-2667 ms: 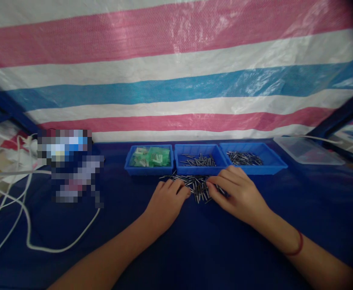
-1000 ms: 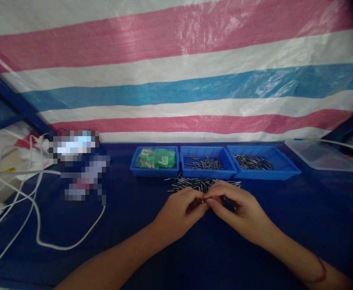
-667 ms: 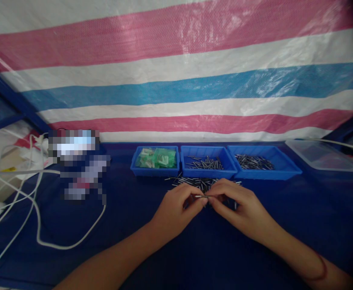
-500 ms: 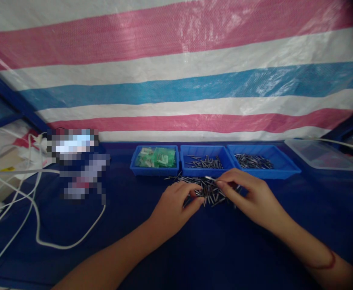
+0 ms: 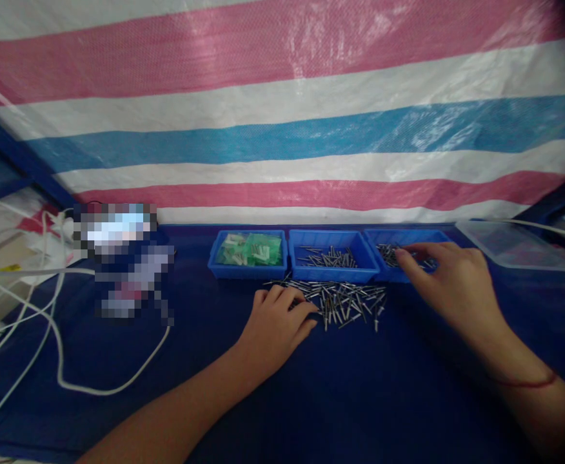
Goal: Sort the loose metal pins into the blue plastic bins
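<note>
A loose heap of thin silver metal pins, which look like blind rivets, lies on the dark blue table. My left hand rests at the heap's left side, fingers curved, with a gap between thumb and forefinger and nothing visible in it. Over the right blue bin, my right hand has its thumb and forefinger tips close together. Whatever they pinch is too small to tell from the rivets below. That bin and the middle blue bin both contain similar rivets.
Another blue bin on the left contains green packets. At the right lies a clear plastic lid. White cables loop across the left side, near blurred-out items. A striped sheet hangs behind.
My right hand has moved right from the heap, where it pinched a rivet, to above the right bin. My left hand has shifted slightly left, uncovering more of the heap.
</note>
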The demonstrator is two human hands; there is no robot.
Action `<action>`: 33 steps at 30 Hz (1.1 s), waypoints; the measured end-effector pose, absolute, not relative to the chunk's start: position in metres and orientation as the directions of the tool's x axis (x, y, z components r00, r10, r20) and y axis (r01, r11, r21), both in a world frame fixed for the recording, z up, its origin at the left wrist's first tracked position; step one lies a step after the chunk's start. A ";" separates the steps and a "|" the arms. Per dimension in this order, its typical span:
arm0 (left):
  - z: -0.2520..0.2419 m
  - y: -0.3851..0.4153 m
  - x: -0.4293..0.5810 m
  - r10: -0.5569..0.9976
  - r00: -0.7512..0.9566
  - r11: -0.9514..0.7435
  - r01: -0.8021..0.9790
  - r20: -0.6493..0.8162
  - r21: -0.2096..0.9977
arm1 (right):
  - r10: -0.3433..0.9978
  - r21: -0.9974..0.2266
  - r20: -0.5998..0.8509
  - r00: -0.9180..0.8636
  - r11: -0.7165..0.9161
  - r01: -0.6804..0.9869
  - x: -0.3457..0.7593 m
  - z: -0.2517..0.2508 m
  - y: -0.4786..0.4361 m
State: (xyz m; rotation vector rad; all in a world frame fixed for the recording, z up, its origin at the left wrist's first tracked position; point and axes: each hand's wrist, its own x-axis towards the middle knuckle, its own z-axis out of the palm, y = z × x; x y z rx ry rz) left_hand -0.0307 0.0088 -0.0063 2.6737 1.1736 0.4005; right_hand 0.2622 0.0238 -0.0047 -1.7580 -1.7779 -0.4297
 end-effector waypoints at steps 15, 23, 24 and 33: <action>-0.009 0.013 -0.027 0.746 0.603 -0.658 0.605 0.281 0.449 | 0.806 -0.465 0.477 -0.350 0.570 0.677 0.167 -0.005 -0.019; -0.005 0.011 -0.026 0.744 0.581 -0.648 0.509 0.330 0.567 | 0.846 -0.649 0.453 -0.279 0.528 0.547 0.166 -0.008 -0.020; -0.004 0.011 -0.026 0.741 0.585 -0.650 0.503 0.329 0.570 | 0.855 -0.666 0.447 -0.263 0.515 0.540 0.165 -0.008 -0.020; -0.006 0.008 -0.023 0.749 0.562 -0.645 0.495 0.352 0.582 | 0.905 -0.752 0.388 -0.178 0.422 0.506 0.164 -0.008 -0.022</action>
